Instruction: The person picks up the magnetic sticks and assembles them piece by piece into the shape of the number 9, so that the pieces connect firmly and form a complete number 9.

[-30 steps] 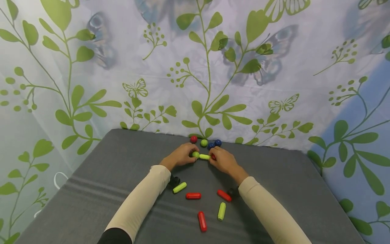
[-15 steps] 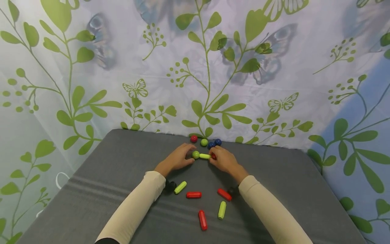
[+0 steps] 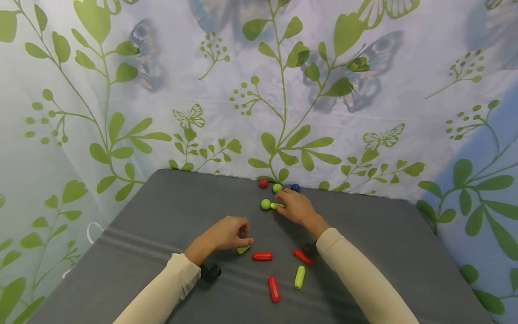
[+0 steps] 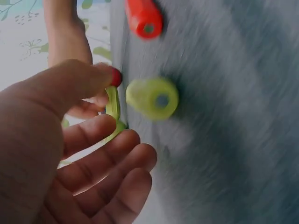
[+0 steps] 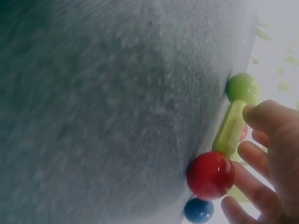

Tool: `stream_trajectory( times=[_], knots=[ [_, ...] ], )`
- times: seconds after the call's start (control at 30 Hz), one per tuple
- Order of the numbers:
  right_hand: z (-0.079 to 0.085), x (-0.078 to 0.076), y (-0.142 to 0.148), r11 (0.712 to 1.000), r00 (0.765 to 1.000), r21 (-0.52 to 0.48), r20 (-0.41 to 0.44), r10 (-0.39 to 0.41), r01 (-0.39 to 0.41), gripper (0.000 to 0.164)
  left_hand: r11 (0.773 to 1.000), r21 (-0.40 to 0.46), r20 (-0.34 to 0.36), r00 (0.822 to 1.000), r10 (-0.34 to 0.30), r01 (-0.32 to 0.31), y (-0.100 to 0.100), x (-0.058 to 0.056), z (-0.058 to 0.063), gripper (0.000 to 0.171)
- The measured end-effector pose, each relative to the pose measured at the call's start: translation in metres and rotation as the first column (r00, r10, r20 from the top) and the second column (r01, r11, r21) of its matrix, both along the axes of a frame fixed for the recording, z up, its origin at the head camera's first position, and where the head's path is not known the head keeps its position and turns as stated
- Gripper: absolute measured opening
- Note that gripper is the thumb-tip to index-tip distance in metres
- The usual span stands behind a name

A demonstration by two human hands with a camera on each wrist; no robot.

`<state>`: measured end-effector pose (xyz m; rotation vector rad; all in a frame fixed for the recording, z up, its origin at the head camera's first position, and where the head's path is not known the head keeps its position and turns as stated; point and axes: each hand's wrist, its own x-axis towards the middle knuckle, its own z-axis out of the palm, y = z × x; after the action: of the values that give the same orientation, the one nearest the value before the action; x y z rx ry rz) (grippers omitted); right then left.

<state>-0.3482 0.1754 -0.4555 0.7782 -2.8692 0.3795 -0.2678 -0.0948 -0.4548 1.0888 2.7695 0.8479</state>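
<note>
My left hand [image 3: 224, 233] reaches over a yellow-green stick [image 4: 154, 99] with a hole in its end. In the left wrist view, thumb and fingers are spread, with a gap between them and that stick. Farther back, my right hand [image 3: 297, 208] holds another yellow-green stick [image 5: 230, 128], which has a green ball [image 5: 243, 87] at one end and a red ball [image 5: 210, 175] at the other. In the right wrist view, the thumb lies on the stick and the fingers reach behind it and the red ball. From the head view, this hand hides the red ball.
Several red sticks [image 3: 262, 256] and a yellow-green stick [image 3: 300, 276] lie on the grey table [image 3: 182, 202]. Along its back edge sit a red ball [image 3: 263, 183], a green ball [image 3: 277, 188] and a blue ball [image 3: 295, 187]. A patterned curtain [image 3: 226, 135] hangs behind.
My left hand has let go of the green ball and moved back toward the near left, over the loose yellow-green stick. The right hand stays at the joined piece. The head view has shifted slightly.
</note>
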Motion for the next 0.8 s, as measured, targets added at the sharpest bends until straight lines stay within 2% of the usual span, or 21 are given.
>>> stream_trajectory(
  times=[0.1, 0.2, 0.3, 0.4, 0.5, 0.6, 0.8],
  knots=[
    [0.0, 0.001, -0.002, 0.999, 1.0, 0.033, 0.006, -0.003, 0.003, 0.024, 1.0, 0.001, -0.023, 1.0, -0.005, 0.005, 0.006, 0.007, -0.005, 0.023],
    [0.0, 0.003, -0.004, 0.999, 1.0, 0.032, -0.002, 0.018, -0.018, 0.017, 1.0, 0.004, -0.053, 0.998, 0.016, -0.016, 0.011, 0.011, -0.011, 0.022],
    [-0.001, 0.003, -0.006, 0.999, 0.999, 0.026, -0.032, 0.043, -0.042, 0.013, 0.998, 0.014, -0.073, 0.996, 0.055, -0.054, 0.015, 0.011, -0.013, 0.02],
    [-0.002, 0.002, -0.007, 0.999, 0.998, 0.023, -0.041, 0.043, -0.042, 0.013, 0.992, 0.05, -0.048, 0.992, 0.116, -0.114, 0.019, 0.01, -0.013, 0.016],
    [-0.002, 0.002, -0.009, 0.999, 0.999, 0.025, -0.039, 0.034, -0.033, 0.013, 0.973, 0.113, 0.006, 0.98, 0.201, -0.2, 0.026, 0.006, -0.012, 0.013],
    [-0.002, 0.002, -0.009, 0.999, 0.999, 0.022, -0.035, 0.026, -0.025, 0.014, 0.941, 0.173, 0.054, 0.957, 0.284, -0.289, 0.034, -0.003, -0.012, 0.013],
    [-0.005, 0.002, -0.008, 0.999, 0.999, 0.031, -0.039, 0.02, -0.019, 0.014, 0.891, 0.217, 0.151, 0.916, 0.372, -0.398, 0.048, -0.024, -0.009, 0.014]
  ],
)
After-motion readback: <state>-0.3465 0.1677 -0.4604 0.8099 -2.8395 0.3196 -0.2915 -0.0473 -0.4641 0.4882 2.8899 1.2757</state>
